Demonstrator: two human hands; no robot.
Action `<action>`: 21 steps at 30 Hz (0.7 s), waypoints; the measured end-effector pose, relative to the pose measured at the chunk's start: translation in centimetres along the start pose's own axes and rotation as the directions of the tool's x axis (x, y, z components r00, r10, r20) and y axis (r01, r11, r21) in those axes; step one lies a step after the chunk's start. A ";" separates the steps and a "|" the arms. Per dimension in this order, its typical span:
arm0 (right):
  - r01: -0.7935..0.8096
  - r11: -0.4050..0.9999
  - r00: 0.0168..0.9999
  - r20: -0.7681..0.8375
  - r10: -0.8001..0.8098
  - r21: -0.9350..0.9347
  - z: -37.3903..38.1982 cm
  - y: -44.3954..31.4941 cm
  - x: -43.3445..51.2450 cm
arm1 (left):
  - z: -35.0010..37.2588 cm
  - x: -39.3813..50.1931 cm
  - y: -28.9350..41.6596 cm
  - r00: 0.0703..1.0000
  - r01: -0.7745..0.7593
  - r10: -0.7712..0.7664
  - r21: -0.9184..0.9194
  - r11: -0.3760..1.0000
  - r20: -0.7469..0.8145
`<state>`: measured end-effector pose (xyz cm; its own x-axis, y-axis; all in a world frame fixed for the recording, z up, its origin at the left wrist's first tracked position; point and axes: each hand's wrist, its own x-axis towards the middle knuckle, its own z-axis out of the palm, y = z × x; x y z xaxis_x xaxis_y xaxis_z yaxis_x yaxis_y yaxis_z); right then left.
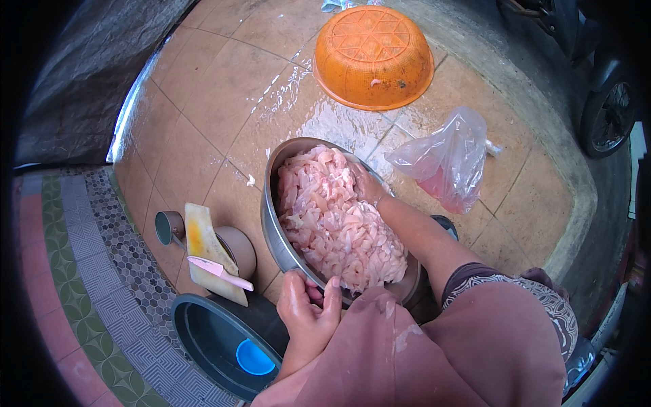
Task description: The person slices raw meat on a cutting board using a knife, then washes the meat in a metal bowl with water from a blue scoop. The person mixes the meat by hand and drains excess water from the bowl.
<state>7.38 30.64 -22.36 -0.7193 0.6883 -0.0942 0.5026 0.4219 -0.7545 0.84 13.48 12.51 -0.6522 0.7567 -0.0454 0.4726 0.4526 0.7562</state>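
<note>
A large metal basin point(268, 224) sits before me, heaped with pale pink strips of raw meat point(325, 213), which look like chicken. My left hand point(307, 300) grips the basin's near rim, fingers curled over the edge and thumb raised. On the far right side, my right hand point(367, 184) reaches into the basin against the meat. Its fingers are partly buried there, so their closure is hidden. The basin looks tilted, with bare metal showing at its lower right.
An orange plastic colander point(374, 56) lies upside down on wet floor tiles point(203, 112). Right of the basin rests a clear plastic bag point(452, 157) with pinkish liquid. At left are a cutting board point(208, 239), a pink knife point(218, 272), a dipper point(169, 227) and a dark tub point(203, 336) holding a blue bowl point(254, 357).
</note>
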 end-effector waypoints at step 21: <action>-0.017 1.000 1.000 0.006 0.017 -0.010 0.0 -0.1 0.3 | 0.2 0.2 1.0 1.000 -0.013 0.012 0.029 0.999 0.018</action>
<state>7.08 30.81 -22.30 -0.7135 0.6918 -0.1115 0.5198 0.4159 -0.7462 1.32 14.21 13.10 -0.6354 0.7707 -0.0481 0.4978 0.4565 0.7374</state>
